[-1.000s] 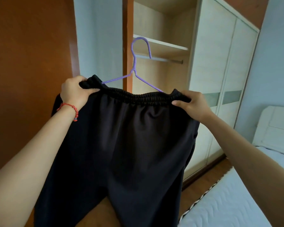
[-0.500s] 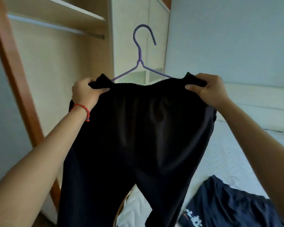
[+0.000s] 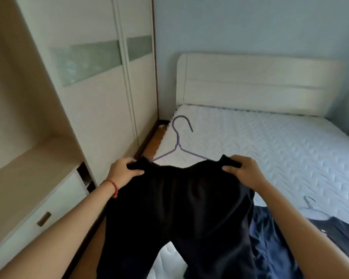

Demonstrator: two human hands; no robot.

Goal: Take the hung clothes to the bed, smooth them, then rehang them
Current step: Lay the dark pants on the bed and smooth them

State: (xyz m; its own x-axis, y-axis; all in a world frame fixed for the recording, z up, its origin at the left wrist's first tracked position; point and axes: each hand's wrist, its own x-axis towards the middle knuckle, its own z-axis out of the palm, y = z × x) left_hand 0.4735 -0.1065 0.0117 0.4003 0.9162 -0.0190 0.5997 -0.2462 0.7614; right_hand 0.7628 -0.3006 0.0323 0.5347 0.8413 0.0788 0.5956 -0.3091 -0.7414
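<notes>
A pair of black pants point(image 3: 181, 214) hangs from a purple wire hanger point(image 3: 177, 141) over the near left corner of the bed point(image 3: 270, 150). My left hand point(image 3: 123, 170) grips the waistband's left end, with a red bracelet on its wrist. My right hand point(image 3: 244, 170) grips the waistband's right end. The hanger's hook sticks up beyond the waistband, and its lower part is hidden inside the pants. The pant legs drop out of the frame's bottom edge.
A dark blue garment point(image 3: 270, 242) lies on the bed at lower right, beside another dark garment on a pale hanger point(image 3: 310, 206). The open wardrobe point(image 3: 38, 158) with a drawer stands on the left. A narrow floor gap point(image 3: 155, 139) separates it from the mattress.
I have turned from the wardrobe toward the bed, carrying the pants on their hanger. They are now held lower, over the mattress. Both hands keep the same grip on the waistband.
</notes>
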